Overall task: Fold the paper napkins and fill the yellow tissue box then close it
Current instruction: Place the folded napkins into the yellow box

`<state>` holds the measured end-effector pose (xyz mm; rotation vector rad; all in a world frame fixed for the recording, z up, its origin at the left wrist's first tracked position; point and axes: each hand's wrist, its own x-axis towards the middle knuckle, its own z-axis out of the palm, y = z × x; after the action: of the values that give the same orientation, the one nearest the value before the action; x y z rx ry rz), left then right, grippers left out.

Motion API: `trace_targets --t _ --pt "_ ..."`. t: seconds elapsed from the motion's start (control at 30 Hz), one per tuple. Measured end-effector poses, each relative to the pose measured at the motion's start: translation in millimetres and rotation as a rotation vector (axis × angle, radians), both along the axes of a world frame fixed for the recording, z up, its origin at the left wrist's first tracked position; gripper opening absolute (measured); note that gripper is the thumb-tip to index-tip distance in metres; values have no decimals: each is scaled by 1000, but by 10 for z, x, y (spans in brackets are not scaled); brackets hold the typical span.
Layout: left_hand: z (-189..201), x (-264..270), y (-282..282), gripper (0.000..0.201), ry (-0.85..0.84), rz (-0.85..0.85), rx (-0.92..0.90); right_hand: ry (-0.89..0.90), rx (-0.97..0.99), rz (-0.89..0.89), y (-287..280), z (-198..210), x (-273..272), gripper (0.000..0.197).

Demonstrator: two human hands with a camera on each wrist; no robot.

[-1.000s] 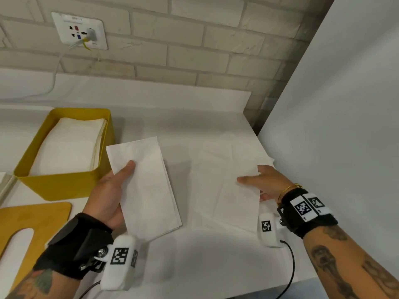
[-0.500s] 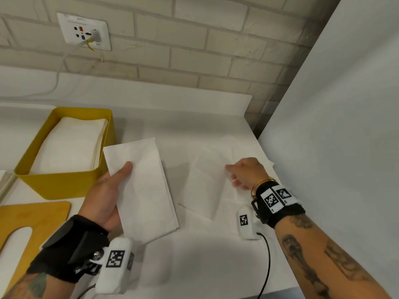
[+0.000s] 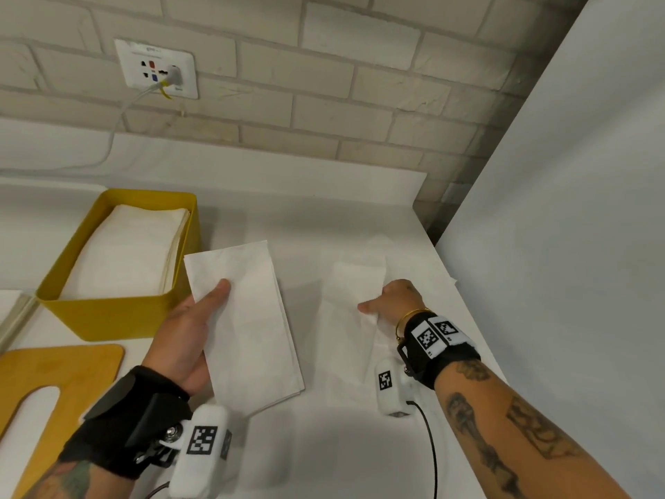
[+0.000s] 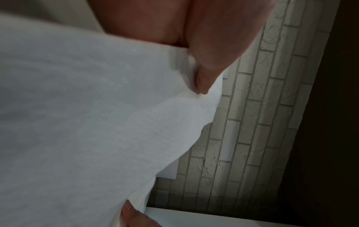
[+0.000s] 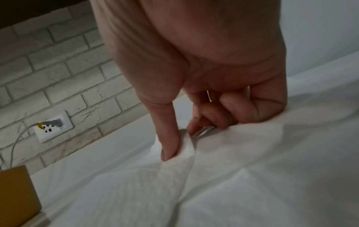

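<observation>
While the left hand (image 3: 187, 329) holds a folded napkin (image 3: 248, 318) just right of the open yellow tissue box (image 3: 108, 311), thumb on top, the right hand (image 3: 396, 300) pinches what appears to be a loose napkin (image 3: 345, 318) on the white counter (image 3: 324, 217), other fingers curled.

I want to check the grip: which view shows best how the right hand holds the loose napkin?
The right wrist view: thumb and fingers pinch the loose napkin. The head view shows the right hand from behind; the left wrist view shows none.
</observation>
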<state>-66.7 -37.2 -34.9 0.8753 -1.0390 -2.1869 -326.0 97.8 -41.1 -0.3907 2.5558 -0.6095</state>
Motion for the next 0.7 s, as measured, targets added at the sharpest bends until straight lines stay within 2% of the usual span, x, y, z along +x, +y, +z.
trace_targets --t 0.03,0.07,0.2,0.33,0.43,0.5,0.57,0.63,0.7 --pt "3 -1 -1 20 2 3 1 8 -69 22 11 -11 -2 36" --pt "7 -5 -2 19 0 2 6 9 -133 32 29 -6 -2 27" --pt "36 -42 -16 22 8 -28 44 -14 -497 10 95 233 82 19" --pt "62 -99 -51 25 18 -50 45 13 -779 230 81 734 389 17" --pt "52 -161 -80 29 51 -83 45 -207 -992 373 70 1076 712 21" --pt "21 -213 -100 36 67 -103 55 -412 -1126 391 49 1167 855 30" --pt "9 -251 -98 40 113 -146 104 -504 -1188 340 -4 1118 947 32" --pt "15 -264 -56 42 162 -183 152 -424 -1125 233 -93 916 1018 27" --pt "11 -272 -14 45 143 -162 145 -293 -997 123 -172 669 1064 21"
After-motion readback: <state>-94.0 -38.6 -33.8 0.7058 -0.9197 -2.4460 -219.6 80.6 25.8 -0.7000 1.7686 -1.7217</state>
